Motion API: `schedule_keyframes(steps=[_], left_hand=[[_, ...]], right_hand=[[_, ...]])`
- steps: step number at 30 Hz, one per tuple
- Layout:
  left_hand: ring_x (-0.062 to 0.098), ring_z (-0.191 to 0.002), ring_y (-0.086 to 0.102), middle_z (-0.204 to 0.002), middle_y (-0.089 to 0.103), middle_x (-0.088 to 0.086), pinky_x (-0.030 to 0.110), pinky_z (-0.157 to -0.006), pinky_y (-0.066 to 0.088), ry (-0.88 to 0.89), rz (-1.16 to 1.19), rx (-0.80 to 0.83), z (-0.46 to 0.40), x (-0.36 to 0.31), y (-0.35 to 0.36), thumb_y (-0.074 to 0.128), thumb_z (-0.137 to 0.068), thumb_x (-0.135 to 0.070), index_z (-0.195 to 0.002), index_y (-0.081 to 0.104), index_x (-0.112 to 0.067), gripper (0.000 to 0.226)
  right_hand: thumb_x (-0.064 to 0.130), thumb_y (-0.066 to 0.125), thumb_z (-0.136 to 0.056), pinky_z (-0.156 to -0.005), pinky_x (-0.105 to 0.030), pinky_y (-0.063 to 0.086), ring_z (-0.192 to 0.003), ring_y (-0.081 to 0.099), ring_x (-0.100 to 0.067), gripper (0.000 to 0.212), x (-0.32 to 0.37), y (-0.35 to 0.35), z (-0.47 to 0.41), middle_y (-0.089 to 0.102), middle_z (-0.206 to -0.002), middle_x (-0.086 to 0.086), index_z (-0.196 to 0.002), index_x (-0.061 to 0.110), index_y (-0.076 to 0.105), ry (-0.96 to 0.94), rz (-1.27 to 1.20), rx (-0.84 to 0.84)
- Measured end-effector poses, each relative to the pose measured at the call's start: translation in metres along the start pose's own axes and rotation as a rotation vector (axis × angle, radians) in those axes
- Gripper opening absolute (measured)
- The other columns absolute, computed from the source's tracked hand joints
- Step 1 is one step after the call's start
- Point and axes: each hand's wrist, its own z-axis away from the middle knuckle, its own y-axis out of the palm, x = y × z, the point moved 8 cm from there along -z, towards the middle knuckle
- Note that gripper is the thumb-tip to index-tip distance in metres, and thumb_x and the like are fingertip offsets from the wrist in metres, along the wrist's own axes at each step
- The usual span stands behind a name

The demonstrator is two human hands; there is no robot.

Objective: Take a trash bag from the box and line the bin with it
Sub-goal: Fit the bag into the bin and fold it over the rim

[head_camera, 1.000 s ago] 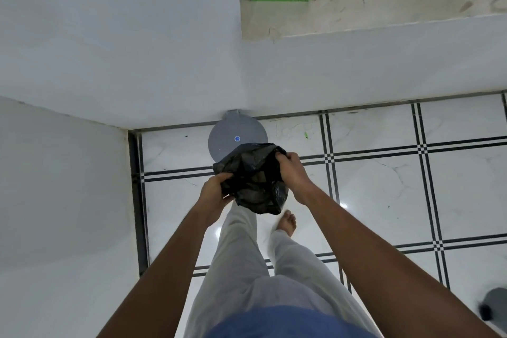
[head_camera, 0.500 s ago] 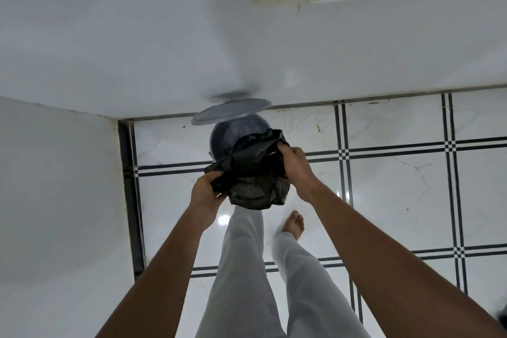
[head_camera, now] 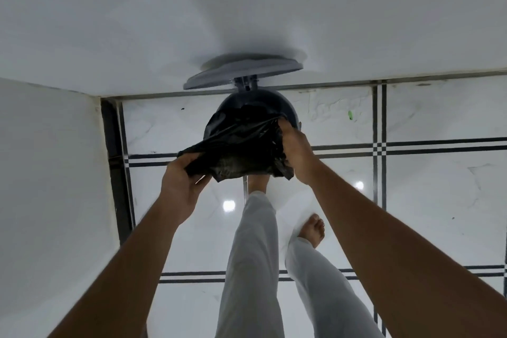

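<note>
Two hands on one black trash bag (head_camera: 241, 145), head view only. Left hand (head_camera: 179, 186) pinches a bunched corner of the film between thumb and fingers at the bag's left edge. Right hand (head_camera: 296, 151) is closed on the right edge, fingers curled into the crumpled plastic. The bag hangs stretched between them, directly over the open mouth of the dark round bin (head_camera: 285, 111), its upper folds touching or just inside the rim; can't tell which. Lid (head_camera: 244, 73) is tipped up at the back against the white wall (head_camera: 247, 8). One bare foot (head_camera: 258, 181) sits at the bin's base, probably on a pedal, though the pedal is hidden. Bin stands on the tiled floor (head_camera: 439, 186) in the corner. Box not in view.

Handling call: thin film, near weightless, fully limp, no shape of its own. Slick, clings to itself, tears if snagged on the hinge. Grip the mouth hem only, at opposite points, spread wide, push the body down, then fold the hem over the rim.
</note>
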Motion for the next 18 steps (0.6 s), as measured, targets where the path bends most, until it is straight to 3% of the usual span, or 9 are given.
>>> schedule_keyframes(steps=[4, 7, 10, 12, 15, 18], left_hand=[[0.022, -0.099, 0.077, -0.119, 0.078, 0.009, 0.034, -0.093, 0.060, -0.034, -0.021, 0.010, -0.052, 0.013, 0.004, 0.058, -0.101, -0.011, -0.133, 0.072, -0.011, 0.035], [0.025, -0.104, 0.074, -0.114, 0.077, 0.010, 0.037, -0.097, 0.061, -0.044, -0.059, 0.011, -0.094, 0.020, 0.014, 0.058, -0.101, -0.012, -0.134, 0.070, -0.009, 0.035], [0.025, -0.103, 0.074, -0.120, 0.079, 0.010, 0.042, -0.104, 0.060, -0.054, -0.142, 0.023, -0.134, 0.029, 0.034, 0.061, -0.103, -0.016, -0.135, 0.069, -0.014, 0.032], [0.021, -0.097, 0.077, -0.113, 0.079, 0.004, 0.036, -0.097, 0.063, -0.056, -0.268, 0.022, -0.153, 0.034, 0.050, 0.063, -0.106, -0.018, -0.135, 0.067, -0.011, 0.030], [0.020, -0.093, 0.078, -0.114, 0.078, 0.007, 0.028, -0.081, 0.064, 0.003, -0.475, 0.038, -0.176, 0.034, 0.070, 0.066, -0.107, -0.024, -0.112, 0.069, -0.016, 0.010], [0.019, -0.089, 0.079, -0.105, 0.081, 0.008, 0.032, -0.083, 0.067, 0.114, -0.626, 0.061, -0.181, 0.016, 0.072, 0.077, -0.100, -0.035, -0.104, 0.073, -0.017, 0.019]], right_hand=[[0.062, 0.052, -0.107, -0.119, -0.051, 0.050, -0.124, 0.065, -0.026, 0.063, -0.010, 0.011, -0.041, 0.070, -0.129, -0.003, -0.154, 0.020, 0.058, -0.027, -0.028, -0.031], [0.058, 0.054, -0.107, -0.116, -0.050, 0.052, -0.121, 0.068, -0.026, 0.055, -0.008, 0.011, -0.069, 0.074, -0.126, -0.004, -0.143, 0.019, 0.068, -0.090, -0.015, -0.075], [0.060, 0.053, -0.105, -0.109, -0.048, 0.057, -0.114, 0.071, -0.025, 0.048, -0.009, 0.007, -0.098, 0.075, -0.115, -0.001, -0.126, 0.022, 0.074, -0.133, 0.044, -0.140], [0.058, 0.053, -0.103, -0.097, -0.042, 0.060, -0.104, 0.073, -0.022, 0.050, -0.006, 0.001, -0.111, 0.078, -0.108, -0.003, -0.123, 0.018, 0.075, -0.209, 0.130, -0.206], [0.038, 0.054, -0.109, -0.077, -0.032, 0.054, -0.088, 0.070, -0.018, 0.035, 0.005, -0.010, -0.122, 0.077, -0.093, -0.004, -0.104, 0.011, 0.075, -0.344, 0.328, -0.319], [0.042, 0.067, -0.101, -0.083, -0.046, 0.066, -0.088, 0.077, -0.032, 0.039, 0.013, -0.026, -0.135, 0.079, -0.086, -0.012, -0.092, 0.005, 0.072, -0.345, 0.232, -0.327]])
